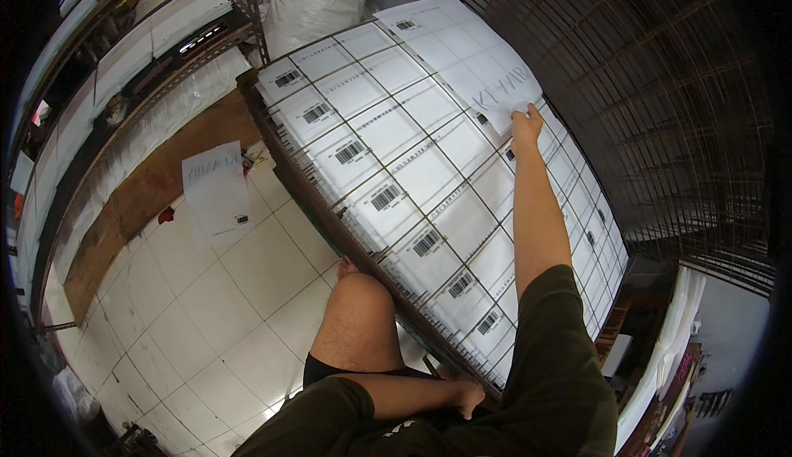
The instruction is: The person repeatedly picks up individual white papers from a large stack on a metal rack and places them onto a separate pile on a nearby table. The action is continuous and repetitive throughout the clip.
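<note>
Near the far right of the wire drying rack (388, 148), my right hand (528, 123) is closed on the near corner of a thin white printed sheet (462, 49). The sheet lies across the top wires, which show faintly through it. Under the same wires are several white printed sheets with barcodes (384, 197), laid side by side. My left hand (469, 397) hangs low by the rack's near edge, in front of my body. Its fingers point down and are mostly hidden, so I cannot tell what they do.
Raised wire trays (660, 102) stand to the right. Another white sheet (216, 197) lies on the tiled floor (206, 308) at left, by a brown board (132, 209). A metal shelf (177, 77) and a large white sack (313, 3) are behind. My bare knee (359, 317) is against the rack's side.
</note>
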`<act>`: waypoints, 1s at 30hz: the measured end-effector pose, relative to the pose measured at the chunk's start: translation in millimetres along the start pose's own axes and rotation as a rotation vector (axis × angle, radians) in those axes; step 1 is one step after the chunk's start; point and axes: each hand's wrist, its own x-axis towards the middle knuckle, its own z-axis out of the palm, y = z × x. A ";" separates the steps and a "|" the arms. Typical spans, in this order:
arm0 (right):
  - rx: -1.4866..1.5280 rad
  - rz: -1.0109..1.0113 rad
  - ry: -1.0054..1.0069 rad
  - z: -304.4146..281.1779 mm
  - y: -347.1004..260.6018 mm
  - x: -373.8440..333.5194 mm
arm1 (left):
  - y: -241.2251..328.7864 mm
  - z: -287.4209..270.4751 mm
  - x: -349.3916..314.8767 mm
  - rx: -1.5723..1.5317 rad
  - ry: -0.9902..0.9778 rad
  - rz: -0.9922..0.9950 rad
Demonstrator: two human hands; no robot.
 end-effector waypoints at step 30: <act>0.047 -0.192 0.878 -566.4 -94.4 -398.6 | 28.8 -17.9 -39.2 0.237 -0.272 -0.259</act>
